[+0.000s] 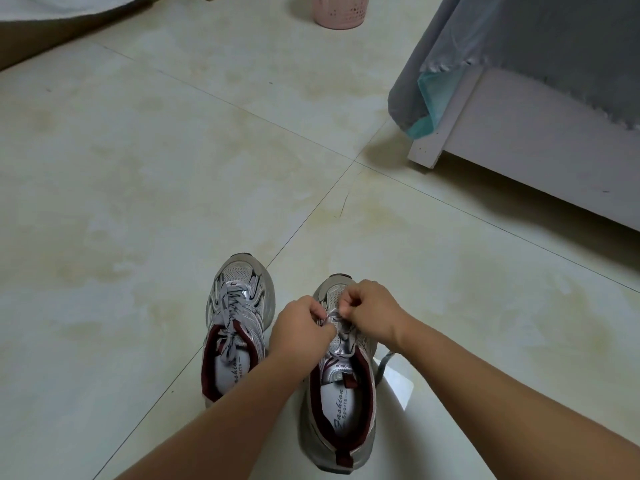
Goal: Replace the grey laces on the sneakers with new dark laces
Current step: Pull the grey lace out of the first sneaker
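While both hands pinch grey laces (334, 320), bare floor (173, 168) surrounds sneakers (341, 393).

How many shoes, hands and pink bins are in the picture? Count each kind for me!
Sneakers: 2, the left sneaker and the right sneaker
Hands: 2, the left hand and the right hand, both on the right sneaker's grey lace
Pink bin: 1
Total: 5

Pale tiled floor (173, 168); white bed frame (540, 150), grey sheet (519, 39); pink basket (341, 10).
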